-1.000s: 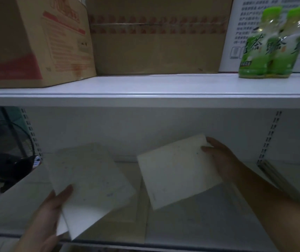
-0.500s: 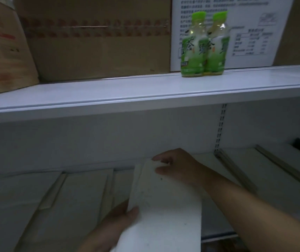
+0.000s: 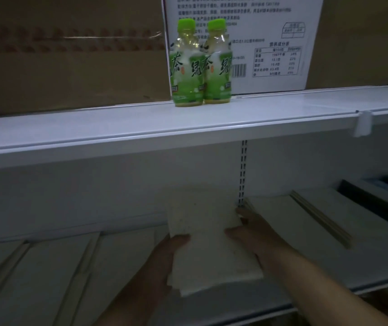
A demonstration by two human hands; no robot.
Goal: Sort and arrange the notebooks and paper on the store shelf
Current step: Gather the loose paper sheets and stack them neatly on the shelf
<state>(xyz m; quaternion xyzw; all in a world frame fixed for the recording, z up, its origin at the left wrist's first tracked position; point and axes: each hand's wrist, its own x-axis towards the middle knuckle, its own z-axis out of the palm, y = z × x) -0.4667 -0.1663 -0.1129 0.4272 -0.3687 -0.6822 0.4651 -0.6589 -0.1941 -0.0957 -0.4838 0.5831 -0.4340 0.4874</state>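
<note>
A small stack of pale paper pads (image 3: 208, 238) is held between both hands over the dim lower shelf (image 3: 329, 274). My left hand (image 3: 164, 257) grips the stack's left edge, thumb on top. On the right edge my right hand (image 3: 251, 229) holds it, thumb lying across the top sheet and fingertips at the far corner. More pale notebooks lie flat on the lower shelf to the left (image 3: 47, 274) and to the right (image 3: 305, 215), overlapping one another.
Two green-capped tea bottles (image 3: 200, 64) stand on the white upper shelf (image 3: 141, 128). Behind them are a brown carton (image 3: 70, 55) and a white printed box (image 3: 270, 38). A slotted upright (image 3: 243, 170) runs down the back wall. Dark items (image 3: 376, 203) lie at far right.
The two separate pads, one per hand, have been brought together into one stack held by both hands. The view has swung to the right, so the bottles now sit mid-frame.
</note>
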